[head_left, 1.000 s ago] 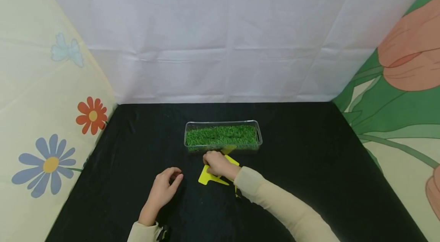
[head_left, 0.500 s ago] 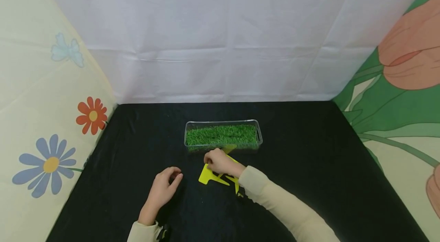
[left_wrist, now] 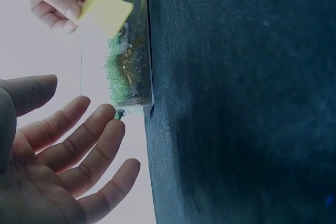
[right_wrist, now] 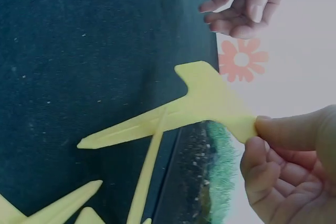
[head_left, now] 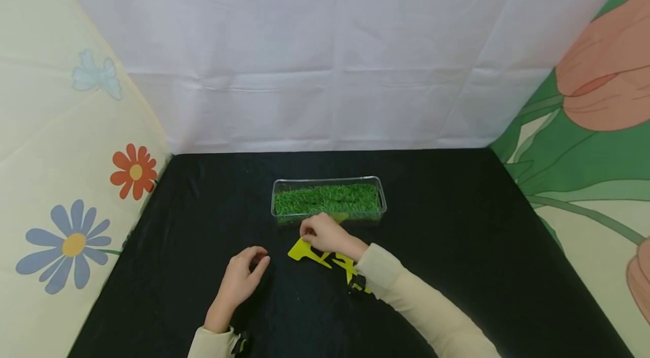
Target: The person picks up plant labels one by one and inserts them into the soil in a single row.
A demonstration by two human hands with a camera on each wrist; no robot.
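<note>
R hand [head_left: 325,232] pinching 1 yellow T-shaped plant label [right_wrist: 202,95] by its head corner; other labels [head_left: 347,269] under R wrist, clear grass tray [head_left: 329,179] just ahead. L hand [head_left: 241,276] spread loosely, holding nothing. Step looks like separating 1 label; next prob needs firm pinch + lift w/o snagging the rest.

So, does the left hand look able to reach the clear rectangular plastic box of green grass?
Probably yes: the left hand holds nothing, and only black cloth shows between it and the box. The right hand, pinching a yellow T-shaped tag, is to the right of that path.
</note>
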